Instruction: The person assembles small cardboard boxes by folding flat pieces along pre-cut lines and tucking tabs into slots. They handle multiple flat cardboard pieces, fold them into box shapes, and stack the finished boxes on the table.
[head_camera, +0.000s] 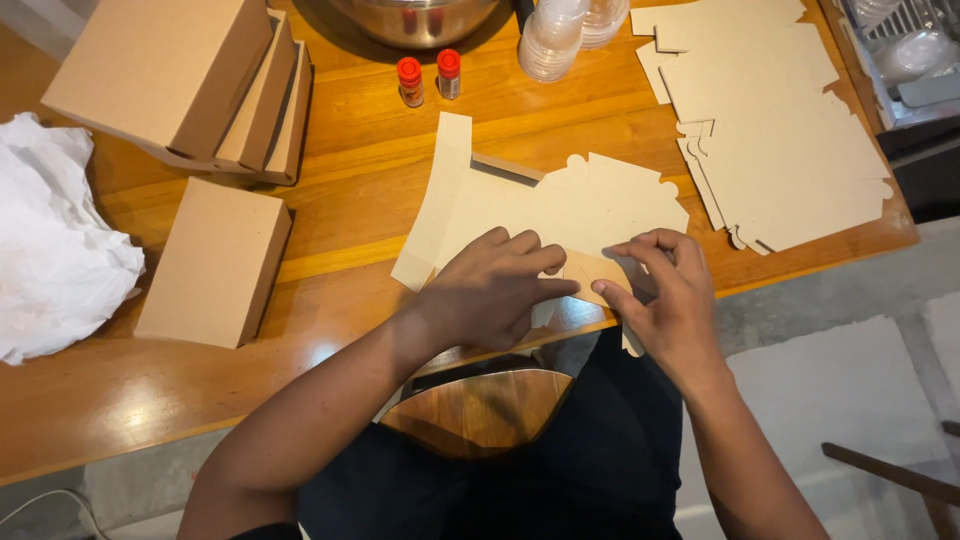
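Note:
A flat die-cut cardboard box blank (520, 205) lies on the wooden table (380, 160) near its front edge. My left hand (490, 290) presses down on the blank's near part, fingers curled on it. My right hand (665, 290) pinches a small brown flap (590, 272) of the same blank between thumb and fingers, next to the left fingertips. One side panel of the blank stands up slightly at the far edge.
Folded cardboard boxes sit at left: a stack (190, 85) and a single one (215, 260). White crumpled paper (50, 230) lies far left. More flat blanks (770, 130) are piled at right. Two red-capped bottles (428, 78), clear cups (555, 35) and a metal bowl (415, 20) stand at the back.

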